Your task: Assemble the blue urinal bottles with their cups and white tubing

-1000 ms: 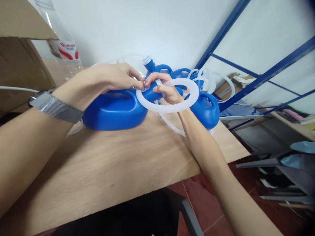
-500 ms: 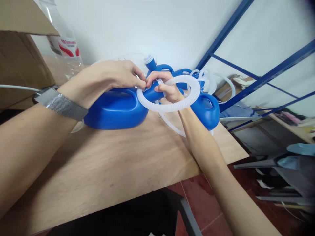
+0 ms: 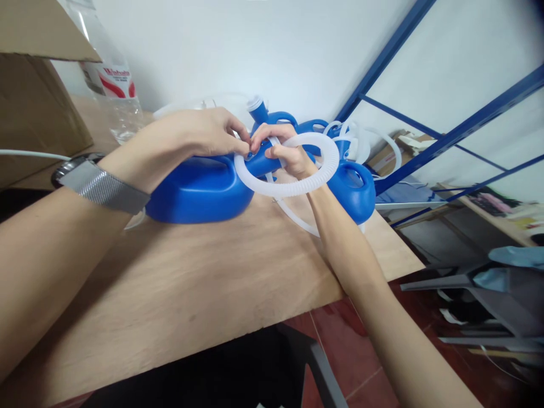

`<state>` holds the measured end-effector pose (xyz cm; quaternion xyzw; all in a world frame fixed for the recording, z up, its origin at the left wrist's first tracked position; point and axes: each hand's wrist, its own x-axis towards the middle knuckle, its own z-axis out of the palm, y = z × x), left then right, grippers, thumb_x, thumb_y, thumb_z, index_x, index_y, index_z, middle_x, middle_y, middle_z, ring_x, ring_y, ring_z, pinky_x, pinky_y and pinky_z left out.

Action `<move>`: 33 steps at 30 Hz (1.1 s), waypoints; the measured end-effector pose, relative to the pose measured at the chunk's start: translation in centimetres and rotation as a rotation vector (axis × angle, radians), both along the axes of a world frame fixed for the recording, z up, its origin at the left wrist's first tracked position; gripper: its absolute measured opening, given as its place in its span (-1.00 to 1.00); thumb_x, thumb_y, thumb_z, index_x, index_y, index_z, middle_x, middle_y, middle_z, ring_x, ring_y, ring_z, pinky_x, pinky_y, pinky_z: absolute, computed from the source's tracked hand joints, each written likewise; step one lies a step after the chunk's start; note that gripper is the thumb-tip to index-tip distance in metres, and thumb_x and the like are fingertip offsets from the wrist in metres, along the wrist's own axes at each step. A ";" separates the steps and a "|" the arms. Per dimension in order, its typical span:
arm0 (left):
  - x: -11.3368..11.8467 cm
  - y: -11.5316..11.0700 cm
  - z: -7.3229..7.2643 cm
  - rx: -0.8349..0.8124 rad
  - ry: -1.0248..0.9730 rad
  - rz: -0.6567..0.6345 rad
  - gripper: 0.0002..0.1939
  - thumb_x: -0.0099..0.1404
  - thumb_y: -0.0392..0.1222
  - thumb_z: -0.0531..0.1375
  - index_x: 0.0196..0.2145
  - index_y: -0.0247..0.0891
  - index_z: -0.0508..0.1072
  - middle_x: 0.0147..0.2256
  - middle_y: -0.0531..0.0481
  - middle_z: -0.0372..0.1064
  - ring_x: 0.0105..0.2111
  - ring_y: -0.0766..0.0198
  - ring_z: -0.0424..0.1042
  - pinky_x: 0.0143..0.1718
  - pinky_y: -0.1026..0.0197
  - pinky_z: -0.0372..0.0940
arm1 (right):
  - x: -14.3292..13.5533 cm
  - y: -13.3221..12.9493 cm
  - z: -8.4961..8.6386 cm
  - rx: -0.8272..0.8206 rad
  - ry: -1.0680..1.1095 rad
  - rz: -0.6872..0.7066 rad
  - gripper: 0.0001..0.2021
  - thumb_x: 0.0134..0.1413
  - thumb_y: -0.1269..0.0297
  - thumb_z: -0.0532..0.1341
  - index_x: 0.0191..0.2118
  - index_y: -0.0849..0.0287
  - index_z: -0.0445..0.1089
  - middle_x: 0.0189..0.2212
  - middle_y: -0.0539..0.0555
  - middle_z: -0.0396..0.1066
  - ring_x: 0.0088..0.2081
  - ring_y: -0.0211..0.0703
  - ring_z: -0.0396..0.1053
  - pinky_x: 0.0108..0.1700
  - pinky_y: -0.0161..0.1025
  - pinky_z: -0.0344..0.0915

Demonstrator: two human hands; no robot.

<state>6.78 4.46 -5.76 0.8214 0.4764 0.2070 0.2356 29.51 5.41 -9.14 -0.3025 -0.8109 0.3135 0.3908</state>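
Observation:
A blue plastic bottle [image 3: 199, 195] lies on its side on the wooden table [image 3: 204, 283], its neck pointing right. My right hand [image 3: 287, 150] wraps round the neck and a white strip beside it. A coiled white corrugated hose [image 3: 293, 187] loops round the neck and over my right wrist. With thumb and fingertips together, my left hand [image 3: 221, 133] pinches at the neck, touching my right fingertips; whatever small part lies between them is hidden. More blue bottles [image 3: 355, 192] with white hoses are behind and to the right.
At the left are a cardboard box [image 3: 38, 107] and a clear water bottle [image 3: 114, 96]. A blue metal frame [image 3: 395, 51] rises at the right. Beyond the table's front edge are a dark chair [image 3: 318, 362] and red floor; a grey stool [image 3: 501, 294] is at the far right.
The view has shifted slightly. My hands keep nearly the same hold at the neck, and the left fingertips have moved a little at the neck.

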 end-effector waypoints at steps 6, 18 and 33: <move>0.4 -0.3 0.2 0.016 0.117 -0.014 -0.60 0.18 0.22 0.22 -0.18 0.06 0.72 -0.49 0.06 0.44 -0.39 0.15 0.31 -0.33 0.07 0.13 | 0.1 -0.6 0.1 -0.012 -0.007 0.006 -0.80 -0.11 0.06 0.39 -0.37 0.03 0.61 -0.26 0.13 0.63 -0.09 0.16 0.48 0.18 0.15 0.41; -1.3 0.9 -0.5 -0.060 0.014 -0.034 -0.46 0.31 0.38 0.23 0.04 0.05 0.70 0.05 0.05 0.65 0.03 -0.07 0.50 0.01 -0.03 0.38 | 1.8 -0.5 -0.2 -0.093 0.083 0.063 -0.49 -0.07 -0.11 0.52 -0.05 0.07 0.56 -0.06 0.09 0.62 0.05 0.07 0.53 0.16 0.03 0.47; -2.5 -0.1 0.0 -0.016 0.041 -0.359 0.44 0.08 0.35 0.44 0.63 0.12 -0.35 0.51 -0.20 0.19 0.34 -0.25 0.44 0.21 -0.07 0.40 | 7.3 -2.8 4.6 -0.198 0.069 0.000 -0.60 -0.10 -0.09 0.63 -0.36 0.10 0.59 -0.14 0.15 0.67 -0.01 0.10 0.62 0.09 0.04 0.52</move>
